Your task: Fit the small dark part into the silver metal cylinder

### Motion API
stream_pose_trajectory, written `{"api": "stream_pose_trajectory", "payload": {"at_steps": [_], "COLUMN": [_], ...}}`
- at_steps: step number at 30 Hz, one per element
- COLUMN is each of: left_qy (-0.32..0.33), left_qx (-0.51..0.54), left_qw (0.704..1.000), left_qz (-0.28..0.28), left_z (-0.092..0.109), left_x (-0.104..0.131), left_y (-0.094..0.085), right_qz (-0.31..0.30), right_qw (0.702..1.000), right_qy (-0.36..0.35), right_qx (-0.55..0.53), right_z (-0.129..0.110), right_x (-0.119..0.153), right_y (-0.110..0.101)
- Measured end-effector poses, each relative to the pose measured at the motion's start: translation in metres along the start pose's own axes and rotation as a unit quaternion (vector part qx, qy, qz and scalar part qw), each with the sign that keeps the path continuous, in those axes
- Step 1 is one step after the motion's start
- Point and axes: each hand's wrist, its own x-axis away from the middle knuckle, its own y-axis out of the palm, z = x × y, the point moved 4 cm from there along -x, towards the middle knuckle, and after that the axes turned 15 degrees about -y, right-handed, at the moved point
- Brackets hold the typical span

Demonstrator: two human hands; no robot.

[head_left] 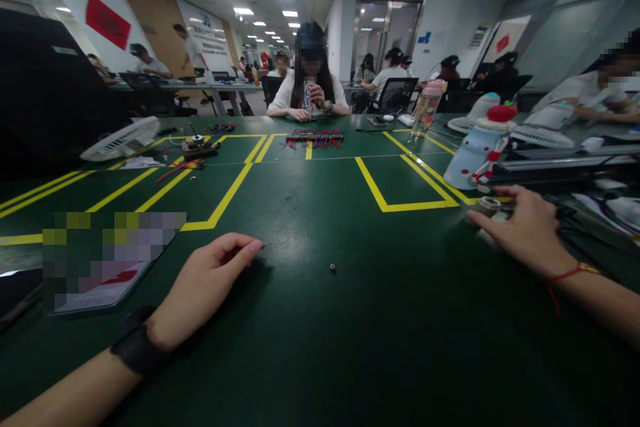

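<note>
On the left, my left hand (205, 283) hovers over or rests on the green table, thumb and forefinger pressed together. Whatever is between those fingertips, if anything, is too small to make out. A small ring-shaped metal piece (333, 268) lies on the table between my two hands. Over at the right, my right hand (530, 230) has its thumb and fingers around a round metal part (489, 203) with a ring-shaped top. Part of it is hidden behind the thumb. A pale piece lies just under that thumb.
A tablet or phone-like panel (115, 273) lies left of my left hand. A blue bottle (470, 153) with a red top stands beyond my right hand, near black cables (590, 213). Wire bundles (315, 138) lie before a person seated opposite. A white fan (120, 139) is at far left.
</note>
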Motion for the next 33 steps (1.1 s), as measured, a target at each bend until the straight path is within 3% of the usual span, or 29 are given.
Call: {"api": "stream_pose_trajectory", "payload": {"at_steps": [3,5,7,10,13,15,17,21,23,27,30,33], "left_qy": [-0.002,-0.001,0.000,0.003,0.006,0.003,-0.002,0.000,0.002,0.005,0.005,0.006], "left_qx": [0.003,0.001,-0.003,-0.009,-0.011,-0.008,-0.003,0.000,-0.003,-0.013,-0.019,-0.023], "left_qw": [1.000,1.000,1.000,1.000,1.000,1.000,1.000,1.000,1.000,1.000,1.000,0.999], "left_qz": [-0.004,-0.005,-0.002,-0.001,0.001,0.003,0.003,-0.003,-0.007,-0.016,-0.023,-0.032], "left_z": [-0.001,0.000,0.002,0.005,0.006,0.005,0.004,0.003,0.003,0.002,0.000,-0.003], "left_x": [0.001,0.002,0.003,0.004,0.003,0.003,0.003,0.003,0.003,0.001,0.000,-0.001], "left_y": [-0.001,-0.001,-0.001,0.000,0.000,0.000,0.000,0.001,0.002,0.004,0.004,0.003], "right_qz": [0.043,-0.026,-0.123,-0.188,-0.210,-0.205,-0.173,-0.066,-0.047,-0.125,-0.166,-0.169], "right_qw": [0.989,0.969,0.932,0.892,0.878,0.880,0.897,0.961,0.982,0.991,0.986,0.984], "right_qy": [-0.140,-0.239,-0.302,-0.321,-0.320,-0.317,-0.301,-0.228,-0.171,-0.032,0.019,0.039], "right_qx": [0.036,-0.051,-0.159,-0.256,-0.288,-0.290,-0.273,-0.143,-0.060,0.026,0.028,0.030], "right_z": [-0.056,-0.108,-0.160,-0.216,-0.238,-0.232,-0.210,-0.133,-0.090,-0.030,-0.014,-0.006], "right_x": [-0.001,0.002,0.009,0.020,0.023,0.019,0.009,-0.015,-0.023,-0.027,-0.026,-0.027], "right_y": [-0.004,0.003,0.016,0.034,0.044,0.041,0.028,-0.010,-0.025,-0.036,-0.037,-0.035]}}
